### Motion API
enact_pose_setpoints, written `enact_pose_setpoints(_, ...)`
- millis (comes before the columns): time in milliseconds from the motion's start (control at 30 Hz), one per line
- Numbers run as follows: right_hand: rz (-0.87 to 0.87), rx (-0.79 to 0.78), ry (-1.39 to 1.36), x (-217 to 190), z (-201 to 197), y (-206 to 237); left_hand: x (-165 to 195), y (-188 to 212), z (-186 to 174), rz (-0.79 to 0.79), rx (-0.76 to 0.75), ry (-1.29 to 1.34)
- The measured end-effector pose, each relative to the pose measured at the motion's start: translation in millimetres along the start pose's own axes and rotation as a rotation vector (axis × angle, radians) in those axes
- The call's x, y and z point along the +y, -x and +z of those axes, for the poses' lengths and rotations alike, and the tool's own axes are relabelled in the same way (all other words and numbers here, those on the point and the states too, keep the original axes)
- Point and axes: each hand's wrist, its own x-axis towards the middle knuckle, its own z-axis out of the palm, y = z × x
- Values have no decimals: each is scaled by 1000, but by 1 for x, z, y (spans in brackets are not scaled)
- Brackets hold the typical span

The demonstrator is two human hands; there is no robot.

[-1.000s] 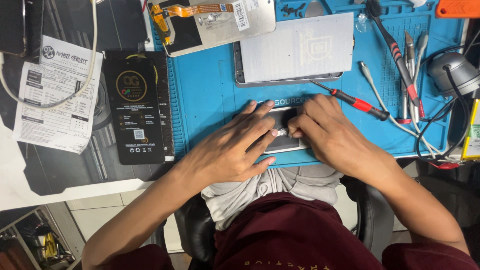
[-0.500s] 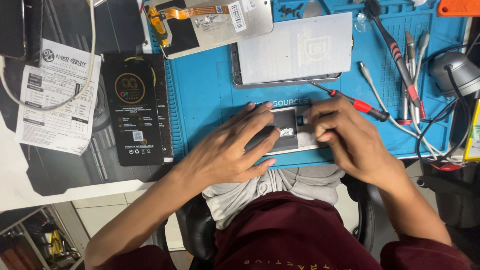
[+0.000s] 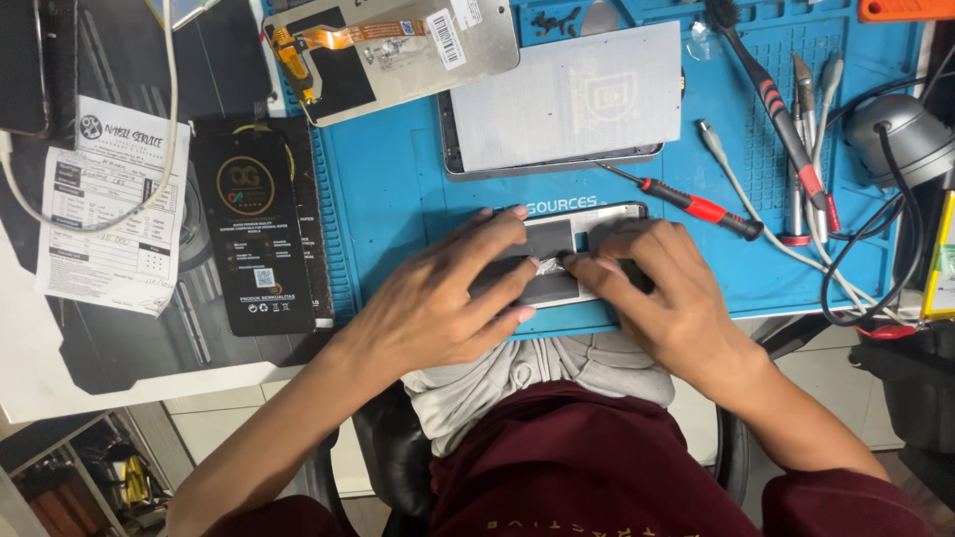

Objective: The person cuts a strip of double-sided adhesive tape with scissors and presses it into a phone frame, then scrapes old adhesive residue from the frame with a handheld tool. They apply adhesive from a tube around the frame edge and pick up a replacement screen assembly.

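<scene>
An opened phone body lies near the front edge of a blue work mat, its dark inner surface up. My left hand rests flat on its left part and holds it down. My right hand covers its right part, with the fingertips pinching a small crumpled silvery scrap at the phone's middle. Both hands nearly touch over the phone. The phone's right end is hidden under my right hand.
A grey phone frame under a silver sheet lies behind the phone; a screen panel with an orange flex cable sits at the back left. A red-handled screwdriver, tweezers and tools lie right. A black box and paper receipt lie left.
My right hand has slid from the phone's middle toward its right side, uncovering more of the dark inner surface. My left hand has stayed on the left part.
</scene>
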Motion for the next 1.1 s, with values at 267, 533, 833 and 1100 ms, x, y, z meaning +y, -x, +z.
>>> enact_pose_setpoints(267, -18, -37, 128, -7, -3, 4, 12, -18, 3, -278, 11, 123)
enact_pose_setpoints(533, -11, 10, 118, 0, -2, 8, 19, -33, -3, -189, -64, -56)
enact_pose_setpoints(833, -14, 27, 85, 6, -2, 12, 20, -42, 4, -44, -139, -319)
enact_pose_setpoints(1100, -15, 32, 85, 6, -1, 13, 20, -40, 7, -59, -98, -300)
